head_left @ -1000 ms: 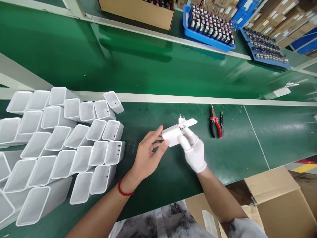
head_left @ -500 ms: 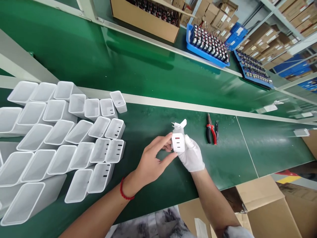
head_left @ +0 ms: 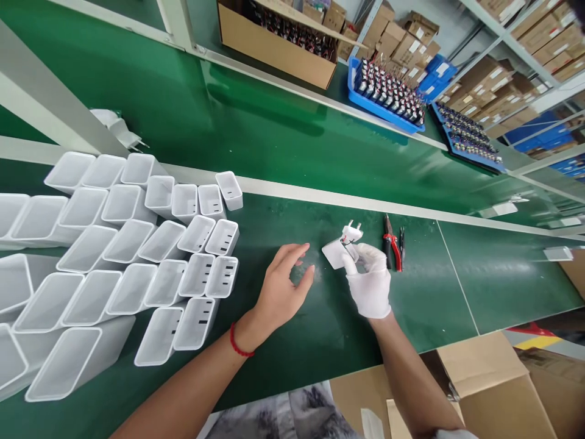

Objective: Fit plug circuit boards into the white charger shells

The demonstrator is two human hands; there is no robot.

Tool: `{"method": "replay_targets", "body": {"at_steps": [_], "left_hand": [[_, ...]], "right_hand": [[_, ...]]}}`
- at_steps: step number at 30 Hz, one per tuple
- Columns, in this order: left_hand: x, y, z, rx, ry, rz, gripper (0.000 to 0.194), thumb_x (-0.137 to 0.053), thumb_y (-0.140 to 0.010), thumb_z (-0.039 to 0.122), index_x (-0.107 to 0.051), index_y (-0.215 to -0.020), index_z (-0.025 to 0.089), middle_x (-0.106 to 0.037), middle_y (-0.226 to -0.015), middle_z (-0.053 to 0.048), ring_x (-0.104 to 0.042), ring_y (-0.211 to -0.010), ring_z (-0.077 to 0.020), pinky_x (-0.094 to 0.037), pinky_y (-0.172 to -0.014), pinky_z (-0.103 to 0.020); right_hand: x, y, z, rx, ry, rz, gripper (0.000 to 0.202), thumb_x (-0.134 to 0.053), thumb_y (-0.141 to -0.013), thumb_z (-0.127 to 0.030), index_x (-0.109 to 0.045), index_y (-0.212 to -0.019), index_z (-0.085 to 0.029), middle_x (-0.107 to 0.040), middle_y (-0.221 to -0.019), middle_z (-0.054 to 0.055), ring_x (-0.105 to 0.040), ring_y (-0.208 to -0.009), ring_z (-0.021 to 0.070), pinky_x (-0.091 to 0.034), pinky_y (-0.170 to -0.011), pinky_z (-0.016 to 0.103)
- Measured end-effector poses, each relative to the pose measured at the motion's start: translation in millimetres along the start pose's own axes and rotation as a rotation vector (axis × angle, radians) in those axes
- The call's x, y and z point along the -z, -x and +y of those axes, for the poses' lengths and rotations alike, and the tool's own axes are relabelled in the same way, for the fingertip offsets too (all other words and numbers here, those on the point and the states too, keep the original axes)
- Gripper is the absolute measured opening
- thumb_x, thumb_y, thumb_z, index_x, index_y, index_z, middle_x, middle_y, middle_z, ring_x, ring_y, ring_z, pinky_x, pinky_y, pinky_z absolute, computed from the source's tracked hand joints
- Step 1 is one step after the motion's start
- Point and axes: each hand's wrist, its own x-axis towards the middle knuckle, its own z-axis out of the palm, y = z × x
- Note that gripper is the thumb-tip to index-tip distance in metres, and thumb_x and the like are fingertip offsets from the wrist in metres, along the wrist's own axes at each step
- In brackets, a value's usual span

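Right hand (head_left: 369,281) pinches charger (head_left: 334,253) over table (head_left: 315,350), short of back edge; left hand (head_left: 280,289) empty, fingers parted. Likely light, stiff; grip flat sides.

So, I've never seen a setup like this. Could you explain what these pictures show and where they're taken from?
There's no robot here, just a person's two hands. Every picture comes from one camera worn on the head, looking forward and down. The left hand, bare with a red bracelet at the wrist, is open and holds nothing. The right hand, in a white glove, holds a white casing; a two-pronged plug shows at its far end. I can't tell whether those two are joined. On the green bench, hollow white cases stand in rows to the left, and red-and-black pliers lie to the right beside a slim dark tool.
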Motion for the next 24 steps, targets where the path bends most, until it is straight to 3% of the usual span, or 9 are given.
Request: {"method": "replay_targets", "body": {"at_steps": [2,4,8,14,18,20,24], "left_hand": [[0.1,-1,1,0.01,-0.017,-0.011,0.03,-0.059,-0.088,0.02,-0.061,-0.119,0.021,-0.063,-0.112,-0.007,-0.066,-0.088,-0.0154,-0.059,-0.082,-0.034],[0.4,-2,3,0.007,-0.033,-0.021,0.028,-0.058,-0.088,0.019,-0.062,-0.116,0.02,-0.065,-0.11,-0.007,-0.067,-0.086,-0.0152,-0.059,-0.082,-0.033],[1.3,-2,5,-0.005,-0.054,-0.028,0.027,-0.058,-0.088,0.018,-0.062,-0.115,0.02,-0.067,-0.106,-0.007,-0.068,-0.087,-0.0163,-0.059,-0.082,-0.032],[1.9,-2,2,-0.012,-0.049,-0.013,0.027,-0.057,-0.088,0.018,-0.061,-0.115,0.021,-0.068,-0.102,-0.005,-0.068,-0.088,-0.017,-0.058,-0.082,-0.032],[1.8,-3,1,0.0,-0.068,-0.023,0.027,-0.056,-0.088,0.017,-0.061,-0.115,0.02,-0.07,-0.097,-0.005,-0.068,-0.091,-0.0184,-0.057,-0.082,-0.032],[1.6,-3,1,-0.006,-0.074,-0.025,0.027,-0.056,-0.088,0.017,-0.062,-0.114,0.02,-0.07,-0.095,-0.004,-0.068,-0.091,-0.0189,-0.057,-0.082,-0.032],[0.9,-2,0,-0.032,-0.073,-0.035,0.027,-0.055,-0.088,0.017,-0.062,-0.114,0.019,-0.07,-0.093,-0.004,-0.068,-0.089,-0.0188,-0.057,-0.082,-0.033]], "right_hand": [[3,2,8,0.215,0.248,-0.045,0.021,-0.061,-0.089,-0.035,-0.067,-0.105,-0.022,-0.074,-0.1,0.009,-0.071,-0.08,0.0212,-0.056,-0.07,0.031],[5,4,11,0.366,0.422,-0.137,0.023,-0.053,-0.093,-0.03,-0.07,-0.107,-0.024,-0.074,-0.103,0.009,-0.07,-0.078,0.0204,-0.054,-0.066,0.028],[9,6,8,0.419,0.546,-0.248,0.03,-0.048,-0.095,-0.029,-0.071,-0.114,-0.027,-0.074,-0.094,0.008,-0.068,-0.073,0.0204,-0.05,-0.06,0.028],[16,10,12,0.283,0.513,-0.011,0.024,-0.053,-0.093,-0.031,-0.074,-0.104,-0.029,-0.073,-0.107,0.008,-0.07,-0.088,0.0236,-0.053,-0.07,0.03],[12,10,14,0.19,0.442,-0.219,0.028,-0.051,-0.094,-0.03,-0.074,-0.109,-0.027,-0.072,-0.113,0.009,-0.071,-0.084,0.0229,-0.053,-0.068,0.029],[14,7,8,0.1,0.281,-0.223,0.025,-0.059,-0.091,-0.033,-0.075,-0.109,-0.027,-0.072,-0.115,0.007,-0.071,-0.093,0.0249,-0.054,-0.078,0.031],[21,-6,-19,-0.205,-0.36,0.094,0.029,-0.072,-0.083,-0.037,-0.076,-0.108,-0.023,-0.073,-0.115,0.005,-0.066,-0.109,0.0274,-0.05,-0.099,0.041]]}}
